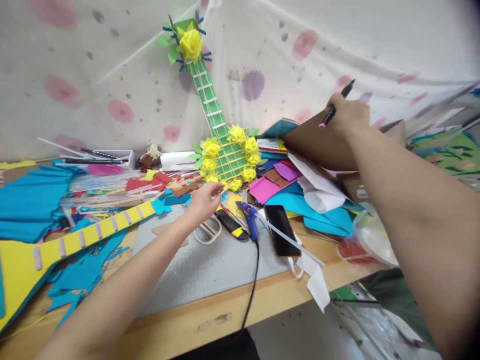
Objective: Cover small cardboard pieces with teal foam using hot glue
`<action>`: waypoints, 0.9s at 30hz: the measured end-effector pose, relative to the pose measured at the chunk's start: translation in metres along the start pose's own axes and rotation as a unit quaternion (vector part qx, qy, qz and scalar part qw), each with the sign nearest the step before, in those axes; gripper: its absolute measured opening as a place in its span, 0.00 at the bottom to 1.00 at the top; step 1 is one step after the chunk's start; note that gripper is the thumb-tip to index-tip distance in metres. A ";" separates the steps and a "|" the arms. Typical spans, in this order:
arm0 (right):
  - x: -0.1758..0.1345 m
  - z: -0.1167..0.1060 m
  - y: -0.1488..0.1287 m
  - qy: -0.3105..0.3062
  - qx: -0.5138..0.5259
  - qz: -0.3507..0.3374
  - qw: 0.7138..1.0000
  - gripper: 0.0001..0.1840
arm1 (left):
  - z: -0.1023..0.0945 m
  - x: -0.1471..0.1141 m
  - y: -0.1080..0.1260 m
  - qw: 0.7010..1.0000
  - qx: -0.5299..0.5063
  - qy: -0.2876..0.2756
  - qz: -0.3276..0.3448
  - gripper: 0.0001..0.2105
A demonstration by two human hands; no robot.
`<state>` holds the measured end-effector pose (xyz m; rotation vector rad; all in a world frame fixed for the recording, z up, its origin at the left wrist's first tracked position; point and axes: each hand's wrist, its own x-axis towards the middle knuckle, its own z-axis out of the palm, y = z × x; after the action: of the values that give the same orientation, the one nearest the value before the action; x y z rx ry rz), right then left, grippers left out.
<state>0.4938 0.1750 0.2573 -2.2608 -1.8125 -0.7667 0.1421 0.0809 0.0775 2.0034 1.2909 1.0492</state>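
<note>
My right hand (350,117) is raised at the right and grips a black marker pen (347,90). Just behind and below that hand a brown cardboard sheet (318,137) stands tilted; whether the hand touches it I cannot tell. My left hand (204,202) is closed in a pinch at the foot of a green paper guitar (213,107) trimmed with yellow paper flowers. Something thin and pale shows at its fingertips, too small to name. Close to the left hand lie scissors (210,231), a black and yellow utility knife (230,224) and a blue glue gun (250,220).
On the table's left lies a yellow paper guitar (88,237) near blue crepe paper (32,200). A phone (280,230) rests on the grey cutting mat (187,280). The glue gun's black cord (255,280) hangs over the front edge. A clear plastic tub (369,237) stands at right.
</note>
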 end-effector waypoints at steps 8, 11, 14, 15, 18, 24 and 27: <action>-0.058 0.030 -0.032 -0.030 0.035 -0.048 0.998 0.15 | 0.038 0.031 0.050 0.967 -0.239 -0.060 -0.062 0.09; -0.075 0.047 -0.044 -0.011 0.081 -0.051 0.995 0.16 | 0.061 0.057 0.075 0.878 -0.424 -0.084 -0.205 0.03; -0.083 0.063 -0.050 0.012 0.152 0.004 0.988 0.17 | 0.083 0.082 0.091 0.793 -0.522 -0.105 -0.296 0.05; -0.083 0.067 -0.052 0.020 0.184 0.025 0.982 0.17 | 0.090 0.090 0.095 0.771 -0.540 -0.113 -0.319 0.06; -0.078 0.070 -0.054 0.037 0.274 0.063 0.959 0.17 | 0.114 0.111 0.106 0.736 -0.570 -0.141 -0.338 0.06; -0.062 0.054 -0.052 -0.059 0.266 0.068 0.960 0.20 | 0.154 0.143 0.121 0.755 -0.567 -0.223 -0.243 0.07; -0.055 0.049 -0.054 -0.081 0.273 0.044 0.958 0.16 | 0.169 0.154 0.121 0.776 -0.546 -0.230 -0.214 0.06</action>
<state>0.4499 0.1617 0.1789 -2.0515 -1.6986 -0.0414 0.3809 0.1692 0.1256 0.8951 0.5485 0.7180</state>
